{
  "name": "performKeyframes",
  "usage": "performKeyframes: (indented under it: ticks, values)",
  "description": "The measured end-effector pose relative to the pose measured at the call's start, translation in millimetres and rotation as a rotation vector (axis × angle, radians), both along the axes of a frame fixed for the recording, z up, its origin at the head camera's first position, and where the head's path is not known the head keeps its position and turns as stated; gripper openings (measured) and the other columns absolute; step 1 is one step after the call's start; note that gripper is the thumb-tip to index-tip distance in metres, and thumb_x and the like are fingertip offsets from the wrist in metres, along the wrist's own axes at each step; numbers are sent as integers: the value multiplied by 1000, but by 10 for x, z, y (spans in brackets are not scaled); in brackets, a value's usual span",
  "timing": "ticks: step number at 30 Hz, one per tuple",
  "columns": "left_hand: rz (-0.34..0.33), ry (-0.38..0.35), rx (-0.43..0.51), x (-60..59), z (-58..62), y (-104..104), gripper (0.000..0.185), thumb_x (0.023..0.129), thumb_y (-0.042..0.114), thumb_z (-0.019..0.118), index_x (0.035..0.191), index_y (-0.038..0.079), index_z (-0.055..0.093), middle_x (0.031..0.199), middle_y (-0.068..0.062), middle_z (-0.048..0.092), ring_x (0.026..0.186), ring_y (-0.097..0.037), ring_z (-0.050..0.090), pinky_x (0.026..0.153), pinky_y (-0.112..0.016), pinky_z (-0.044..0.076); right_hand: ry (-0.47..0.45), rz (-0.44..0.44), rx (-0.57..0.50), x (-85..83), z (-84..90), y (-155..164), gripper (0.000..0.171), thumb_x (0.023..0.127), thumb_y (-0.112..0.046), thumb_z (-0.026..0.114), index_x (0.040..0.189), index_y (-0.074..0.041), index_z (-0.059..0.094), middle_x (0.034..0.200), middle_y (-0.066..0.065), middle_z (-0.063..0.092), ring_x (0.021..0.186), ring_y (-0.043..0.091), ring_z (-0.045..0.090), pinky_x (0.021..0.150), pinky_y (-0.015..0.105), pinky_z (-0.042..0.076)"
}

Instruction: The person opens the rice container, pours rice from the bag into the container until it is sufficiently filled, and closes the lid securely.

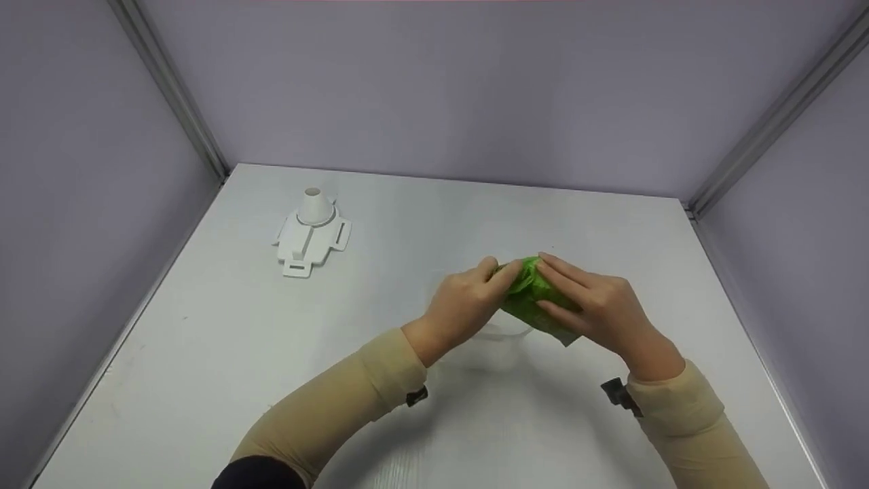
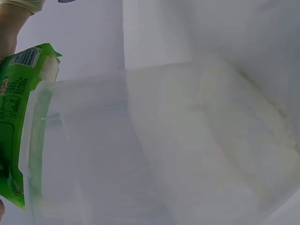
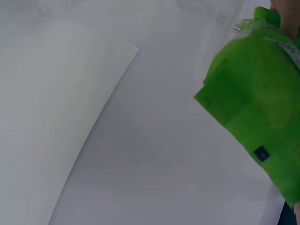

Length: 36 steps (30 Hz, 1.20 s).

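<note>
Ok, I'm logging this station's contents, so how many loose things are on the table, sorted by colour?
Green: 1, the packet, held by both the left hand and the right hand.
Clear: 1, the plastic container under the hands.
White: 2, the flat plastic base and the small cone standing on it.
Total: 4.

Bright green packet (image 1: pixel 533 299) at centre right, with a white barcode patch and small print; clear, colourless container (image 1: pixel 499 339) beneath it; plain white stand (image 1: pixel 311 234) at upper left; pale grey-white table (image 1: pixel 271 353); lilac walls (image 1: pixel 434 88); beige sleeves (image 1: pixel 353 401)
</note>
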<state>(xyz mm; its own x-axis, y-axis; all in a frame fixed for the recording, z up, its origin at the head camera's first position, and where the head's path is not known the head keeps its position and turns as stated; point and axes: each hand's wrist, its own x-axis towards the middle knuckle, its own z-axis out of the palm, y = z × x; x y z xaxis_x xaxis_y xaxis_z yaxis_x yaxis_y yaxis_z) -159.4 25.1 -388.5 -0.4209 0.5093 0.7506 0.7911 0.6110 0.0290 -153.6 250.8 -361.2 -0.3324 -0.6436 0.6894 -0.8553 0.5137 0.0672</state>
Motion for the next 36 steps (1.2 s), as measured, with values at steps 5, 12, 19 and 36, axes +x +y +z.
performKeyframes:
  ticks: [5, 12, 19, 36]
  values:
    - [-155, -255, -143, 52, 18, -95, 52, 94, 18, 47, 142, 5, 30, 95, -8, 47, 59, -9, 46, 49, -19, 43, -2, -37, 41, 4, -5, 14, 44, 93, -35, 56, 121, -2, 62, 120, 13, 61, 74, 27, 68, 54, 35, 54]
    - [-203, -508, -157, 31, 195, -299, 65, 96, 16, 53, 147, 1, 17, 112, -12, 53, 82, -17, 58, 73, -26, 51, 11, -2, 77, 23, 41, -24, 42, 93, -33, 57, 120, -2, 62, 120, 13, 62, 73, 26, 68, 55, 34, 54]
    - [-153, -478, -196, -69, 325, -330, 37, 88, 9, 64, 123, 2, 55, 105, -8, 58, 88, -17, 61, 75, -23, 51, 60, 60, 138, 60, 123, -103, 35, 95, -28, 55, 118, -2, 64, 117, 9, 64, 60, 19, 65, 49, 29, 52]
    - [-288, -401, -243, -125, 254, -291, 20, 86, -4, 58, 100, 11, 55, 76, 1, 65, 62, -9, 57, 60, -23, 49, 2, -10, 154, 136, -85, 60, 54, 85, -44, 65, 127, -10, 58, 124, 11, 58, 86, 27, 65, 59, 38, 55]
